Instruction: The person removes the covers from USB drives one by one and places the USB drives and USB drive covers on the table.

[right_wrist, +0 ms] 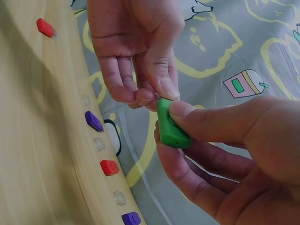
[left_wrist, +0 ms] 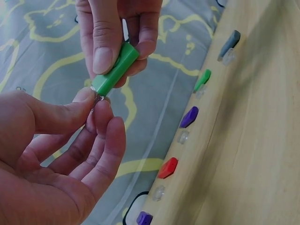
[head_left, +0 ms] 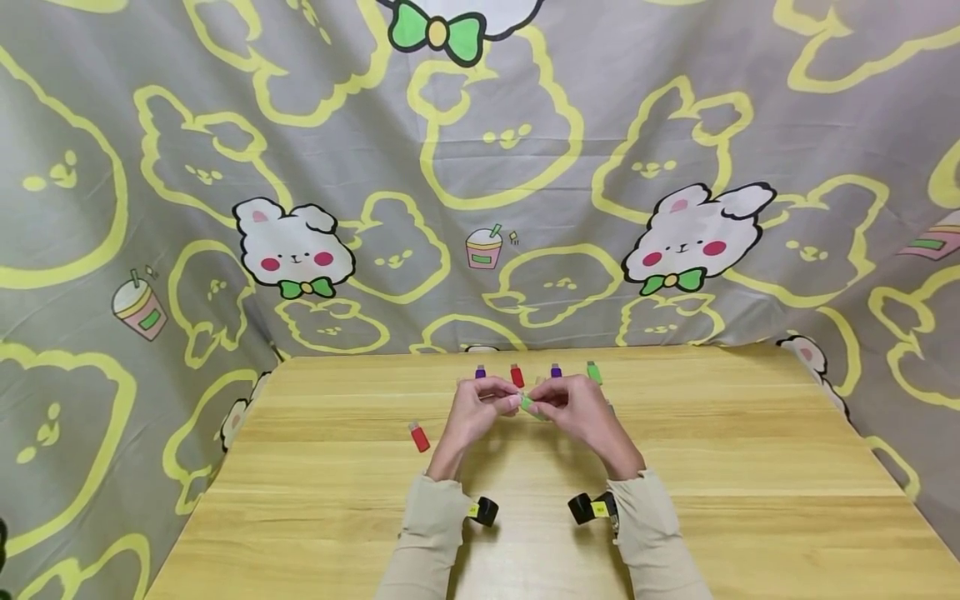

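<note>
Above the far part of the table, both hands meet at a green USB flash drive (head_left: 527, 404). My right hand (head_left: 583, 407) pinches its green body between thumb and fingers, as the right wrist view shows up close. My left hand (head_left: 478, 408) pinches the drive's other end, where a small shiny piece (left_wrist: 99, 96) shows between thumb and fingertip. Whether that piece is a clear cap or the metal plug, I cannot tell. The remaining left fingers are loosely bent.
Along the far edge lie purple (head_left: 481, 372), red (head_left: 517, 375), another purple (head_left: 556, 371) and another green drive (head_left: 594, 372). Small clear pieces (left_wrist: 183, 137) sit beside them. A grey drive (left_wrist: 229, 43) lies to the right, a red one (head_left: 419, 437) to the left. A patterned curtain (head_left: 480, 167) hangs behind.
</note>
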A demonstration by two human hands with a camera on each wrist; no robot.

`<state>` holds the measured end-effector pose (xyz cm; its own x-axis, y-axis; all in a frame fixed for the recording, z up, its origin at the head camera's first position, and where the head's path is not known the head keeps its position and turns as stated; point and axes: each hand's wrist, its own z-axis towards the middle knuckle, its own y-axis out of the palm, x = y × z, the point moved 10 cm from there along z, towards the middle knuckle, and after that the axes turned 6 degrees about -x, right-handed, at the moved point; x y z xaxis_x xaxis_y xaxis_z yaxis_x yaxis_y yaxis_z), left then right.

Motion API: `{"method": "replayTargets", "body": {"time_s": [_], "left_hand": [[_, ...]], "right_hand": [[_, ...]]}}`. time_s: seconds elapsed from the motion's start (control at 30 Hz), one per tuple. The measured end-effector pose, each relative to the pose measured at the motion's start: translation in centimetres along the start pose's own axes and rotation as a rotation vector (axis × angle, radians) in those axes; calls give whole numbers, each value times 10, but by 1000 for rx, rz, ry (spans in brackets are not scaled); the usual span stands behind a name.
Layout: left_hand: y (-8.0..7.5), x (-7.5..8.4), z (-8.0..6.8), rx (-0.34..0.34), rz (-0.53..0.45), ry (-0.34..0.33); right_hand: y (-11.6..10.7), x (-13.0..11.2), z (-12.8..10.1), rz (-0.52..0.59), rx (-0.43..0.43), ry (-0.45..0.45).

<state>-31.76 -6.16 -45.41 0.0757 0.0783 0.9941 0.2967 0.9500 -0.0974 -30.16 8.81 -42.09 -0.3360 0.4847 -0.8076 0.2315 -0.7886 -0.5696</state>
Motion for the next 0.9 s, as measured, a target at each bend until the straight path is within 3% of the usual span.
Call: {"method": "replayTargets", "body": {"time_s": [0.2, 0.37, 0.5, 0.7, 0.9], "left_hand": [[-26, -5, -6, 98, -100, -19], [-26, -4, -4, 57, -88, -33], [-29, -4, -3, 80, -87, -36], [-35, -4, -3, 99, -73, -27], [-31, -6, -2, 69, -39, -34]], "right_hand": [[-9, 11, -6, 8, 30, 69], [-14, 14, -4, 69, 52, 58], [-21, 21, -4, 84, 97, 56], [-35, 46, -9, 45, 211, 186], [-31, 66, -12, 1, 238, 310]]}}
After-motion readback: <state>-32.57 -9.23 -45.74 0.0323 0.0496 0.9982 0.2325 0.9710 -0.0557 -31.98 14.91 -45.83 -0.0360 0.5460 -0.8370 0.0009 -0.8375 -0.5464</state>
